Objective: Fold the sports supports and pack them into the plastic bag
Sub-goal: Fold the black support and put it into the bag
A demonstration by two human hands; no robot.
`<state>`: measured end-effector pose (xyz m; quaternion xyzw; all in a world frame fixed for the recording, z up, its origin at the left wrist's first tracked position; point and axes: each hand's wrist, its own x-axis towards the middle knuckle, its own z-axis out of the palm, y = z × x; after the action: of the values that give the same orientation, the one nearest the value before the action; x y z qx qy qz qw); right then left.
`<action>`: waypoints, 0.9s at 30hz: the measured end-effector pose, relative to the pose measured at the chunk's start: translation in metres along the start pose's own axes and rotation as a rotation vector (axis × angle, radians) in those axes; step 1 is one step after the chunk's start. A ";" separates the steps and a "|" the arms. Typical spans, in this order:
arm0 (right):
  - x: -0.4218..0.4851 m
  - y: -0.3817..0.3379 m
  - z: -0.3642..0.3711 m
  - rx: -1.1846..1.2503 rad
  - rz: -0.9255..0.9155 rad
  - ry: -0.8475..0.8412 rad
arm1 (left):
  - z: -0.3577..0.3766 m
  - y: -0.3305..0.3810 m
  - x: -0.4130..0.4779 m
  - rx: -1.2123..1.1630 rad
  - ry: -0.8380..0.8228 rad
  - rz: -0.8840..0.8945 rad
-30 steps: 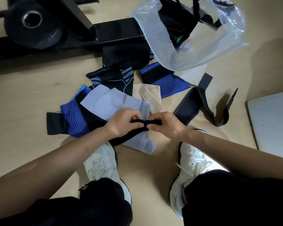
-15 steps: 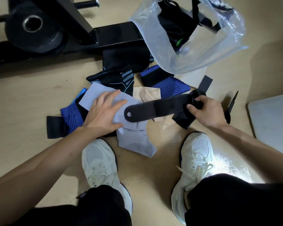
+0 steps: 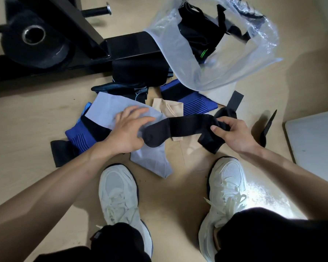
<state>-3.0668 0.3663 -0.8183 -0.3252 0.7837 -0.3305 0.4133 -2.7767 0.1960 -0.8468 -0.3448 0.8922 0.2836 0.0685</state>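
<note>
Strap [image 3: 187,125] lies stretched across frame centre, above the floor pile. Right grip [image 3: 229,133] pinches its bunched end, probably to keep it taut. Left grip [image 3: 127,129] is spread flat at the rounded end, likely steadying it for folding. Bag [image 3: 178,59] sits open, upper right.

Head-worn view, steeply down, close

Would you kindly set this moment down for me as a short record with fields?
Left hand: open, fingers spread over grey support
Right hand: grips black strap
Strap: stretched between the hands
Plastic bag: holds black supports
Unpacked: blue support and beige support on the floor
</note>
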 end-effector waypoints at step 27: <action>-0.004 -0.002 -0.007 -0.006 -0.081 -0.260 | -0.018 0.017 -0.017 -0.716 0.019 -0.088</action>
<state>-3.0704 0.3697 -0.8119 -0.3977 0.7108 -0.2999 0.4966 -2.7734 0.2061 -0.8185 -0.3875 0.7213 0.5716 -0.0530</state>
